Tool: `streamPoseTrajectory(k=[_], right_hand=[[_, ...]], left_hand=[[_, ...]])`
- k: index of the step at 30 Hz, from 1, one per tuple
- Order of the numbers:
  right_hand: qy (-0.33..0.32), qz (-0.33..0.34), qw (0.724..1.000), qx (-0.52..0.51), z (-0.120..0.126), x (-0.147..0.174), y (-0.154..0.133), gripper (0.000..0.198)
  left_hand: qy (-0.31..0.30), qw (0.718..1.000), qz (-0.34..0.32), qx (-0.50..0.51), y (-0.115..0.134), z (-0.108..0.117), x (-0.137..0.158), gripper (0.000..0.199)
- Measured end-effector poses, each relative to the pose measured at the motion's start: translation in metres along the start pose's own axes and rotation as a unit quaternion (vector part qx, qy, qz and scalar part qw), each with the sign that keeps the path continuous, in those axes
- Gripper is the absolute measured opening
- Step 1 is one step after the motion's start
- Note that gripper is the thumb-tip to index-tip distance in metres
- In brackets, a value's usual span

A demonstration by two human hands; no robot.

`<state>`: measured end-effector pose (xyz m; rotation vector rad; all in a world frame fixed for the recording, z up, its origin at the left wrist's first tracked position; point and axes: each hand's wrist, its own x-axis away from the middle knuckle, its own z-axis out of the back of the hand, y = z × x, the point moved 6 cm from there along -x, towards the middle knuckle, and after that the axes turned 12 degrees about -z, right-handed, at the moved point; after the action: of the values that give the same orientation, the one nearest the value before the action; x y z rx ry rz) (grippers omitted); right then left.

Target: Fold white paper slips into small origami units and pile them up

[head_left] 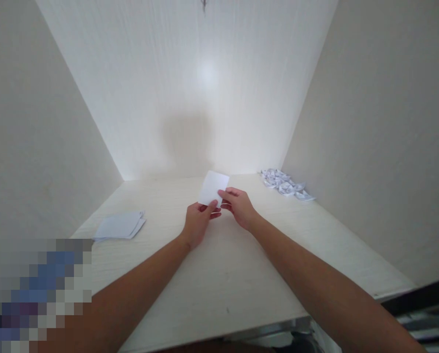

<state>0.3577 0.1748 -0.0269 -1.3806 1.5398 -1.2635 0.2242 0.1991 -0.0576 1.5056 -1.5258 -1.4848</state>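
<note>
Paper (212, 185) is pinched in my left grip (198, 223) and my right grip (241, 208), above the worktop (219, 279); a stack (118, 225) lies left, a heap (283, 184) of what seems folded sheets back right.

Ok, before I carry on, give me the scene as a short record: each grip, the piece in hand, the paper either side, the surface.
left grip: left hand, thumb over the lower edge of a small white four-sided paper piece
right grip: right hand, pinching that piece's right edge
left side: loose stack of flat white paper sheets, edges uneven
right side: heap of bent white paper pieces, far end, near the pale right wall; exact shapes too small to tell
surface: pale wood-grained tabletop
</note>
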Motion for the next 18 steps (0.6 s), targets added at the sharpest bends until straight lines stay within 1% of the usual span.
streamPoseTrajectory(k=[3,7,9,11,14,18], right_hand=[[-0.008,-0.011,1.0,0.018,0.0,-0.004,0.006,0.036],[0.008,-0.007,0.999,0.043,0.011,-0.011,0.004,0.033],[0.021,-0.002,0.998,0.056,0.018,-0.015,0.004,0.032],[0.027,0.0,0.997,0.072,0.023,-0.018,0.005,0.031],[0.01,-0.002,0.995,0.104,0.025,-0.022,0.009,0.029],[-0.03,0.007,0.989,0.148,0.021,-0.021,0.01,0.021]], left_hand=[[0.033,0.999,0.003,0.002,0.003,0.015,-0.002,0.044],[0.04,0.999,0.011,0.001,0.007,0.028,-0.008,0.041],[0.063,0.998,0.003,0.003,0.008,0.035,-0.013,0.04],[0.097,0.995,-0.012,0.003,0.007,0.043,-0.018,0.039],[0.146,0.989,-0.036,-0.005,0.006,0.053,-0.022,0.039],[0.17,0.983,-0.059,-0.029,0.007,0.061,-0.025,0.032]])
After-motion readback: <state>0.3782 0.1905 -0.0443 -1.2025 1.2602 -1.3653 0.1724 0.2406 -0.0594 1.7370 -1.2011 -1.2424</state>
